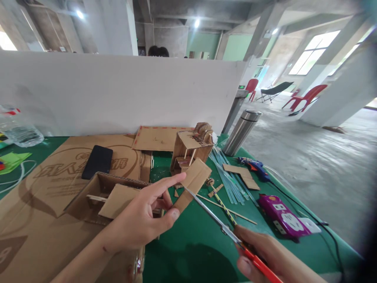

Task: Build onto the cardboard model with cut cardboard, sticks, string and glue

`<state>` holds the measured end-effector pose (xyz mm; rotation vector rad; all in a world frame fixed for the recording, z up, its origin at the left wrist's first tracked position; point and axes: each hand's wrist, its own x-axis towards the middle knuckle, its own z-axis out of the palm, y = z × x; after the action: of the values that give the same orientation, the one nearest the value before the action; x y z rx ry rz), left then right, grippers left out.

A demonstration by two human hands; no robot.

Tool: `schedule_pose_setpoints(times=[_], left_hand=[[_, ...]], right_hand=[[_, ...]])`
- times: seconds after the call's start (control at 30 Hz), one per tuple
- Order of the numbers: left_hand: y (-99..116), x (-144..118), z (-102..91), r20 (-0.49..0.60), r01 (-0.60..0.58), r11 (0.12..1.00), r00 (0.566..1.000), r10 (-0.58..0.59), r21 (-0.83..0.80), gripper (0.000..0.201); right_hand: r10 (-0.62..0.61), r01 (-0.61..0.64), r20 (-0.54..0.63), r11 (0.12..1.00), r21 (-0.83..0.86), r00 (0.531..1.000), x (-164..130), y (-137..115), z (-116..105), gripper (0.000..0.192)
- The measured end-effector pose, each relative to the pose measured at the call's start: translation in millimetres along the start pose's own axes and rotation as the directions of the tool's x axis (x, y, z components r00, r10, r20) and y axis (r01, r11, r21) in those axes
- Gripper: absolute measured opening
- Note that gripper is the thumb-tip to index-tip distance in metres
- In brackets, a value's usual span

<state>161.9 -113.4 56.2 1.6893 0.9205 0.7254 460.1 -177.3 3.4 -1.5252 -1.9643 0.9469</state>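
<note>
My left hand (144,220) pinches a small brown cardboard piece (193,179) between thumb and fingers, holding it up over the green table (191,243). My right hand (265,257) grips red-handled scissors (224,226); their blades point up-left and their tips meet the lower edge of the cardboard piece. Under my left hand stands an open cardboard box model (100,192) with small sticks inside. Behind the piece sits a taller cardboard model (190,151) with wooden sticks.
A black phone (97,162) lies on a large flat cardboard sheet (44,196). At right are a steel flask (241,131), clear glue sticks (226,173), a blue glue gun (255,166), a purple power strip (282,218) and a pencil (224,206). A white partition (118,92) backs the table.
</note>
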Motion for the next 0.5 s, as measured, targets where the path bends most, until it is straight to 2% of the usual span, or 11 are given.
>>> schedule_pose_setpoints(times=[0.07, 0.27, 0.5], left_hand=[[0.1, 0.7, 0.0, 0.000, 0.002, 1.000, 1.000, -0.002, 0.002, 0.059], [-0.7, 1.4, -0.1, -0.002, -0.001, 0.999, 1.000, 0.001, 0.035, 0.060], [-1.4, 1.6, 0.4, -0.014, 0.001, 1.000, 1.000, 0.000, 0.030, 0.060]], right_hand=[[-0.005, 0.006, 0.036, 1.000, -0.019, 0.999, 0.5, -1.8, -1.3, 0.029], [-0.002, 0.003, 0.026, 1.000, -0.027, 1.000, 0.4, -5.4, -2.3, 0.027], [0.037, -0.034, 0.064, 0.998, -0.055, 0.997, 2.6, -3.3, -1.0, 0.036]])
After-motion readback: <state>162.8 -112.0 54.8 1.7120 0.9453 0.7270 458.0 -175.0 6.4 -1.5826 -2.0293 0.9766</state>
